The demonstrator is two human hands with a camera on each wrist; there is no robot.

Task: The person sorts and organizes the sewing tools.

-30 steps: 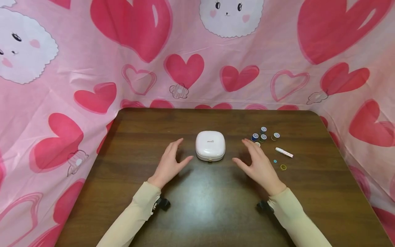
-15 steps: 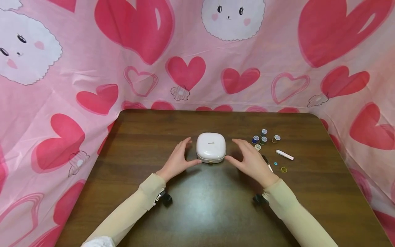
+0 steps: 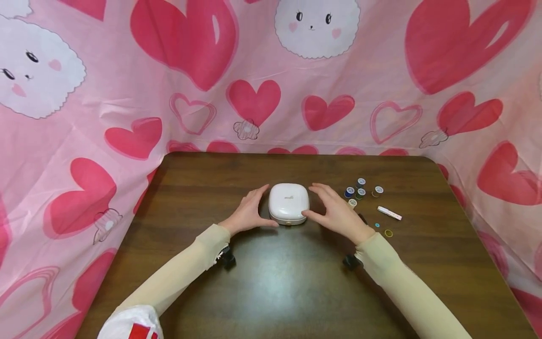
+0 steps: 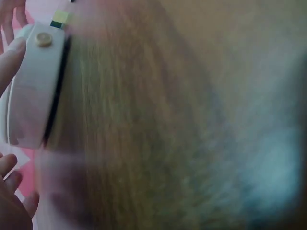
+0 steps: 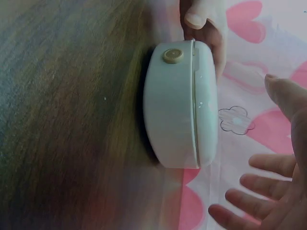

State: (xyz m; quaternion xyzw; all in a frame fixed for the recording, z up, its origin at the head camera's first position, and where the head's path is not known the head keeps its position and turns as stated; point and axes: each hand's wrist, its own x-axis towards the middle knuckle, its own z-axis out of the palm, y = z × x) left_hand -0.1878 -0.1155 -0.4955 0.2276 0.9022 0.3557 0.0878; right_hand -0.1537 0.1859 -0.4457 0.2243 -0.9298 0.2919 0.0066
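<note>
A closed white rounded case (image 3: 289,202) with a small round gold button on its front sits on the wooden table. My left hand (image 3: 249,213) is at its left side, thumb stretched toward the front edge. At the other side my right hand (image 3: 338,215) has its fingers spread, the thumb at the case's front right corner in the head view. The right wrist view shows a gap between the case (image 5: 177,110) and the right fingers (image 5: 268,187). In the left wrist view the left thumb (image 4: 9,62) overlaps the case (image 4: 36,96).
Several small thread spools (image 3: 360,193) stand at the right on the table (image 3: 271,287). Near them lie a white patterned stick (image 3: 389,213), a tiny blue disc (image 3: 377,225) and a yellow ring (image 3: 388,233). A dark slim item (image 3: 362,219) is partly hidden by the right hand. Pink heart-printed cloth (image 3: 254,127) surrounds the table.
Both hands have moved inward to the two sides of the white case. The case has stayed in place and closed.
</note>
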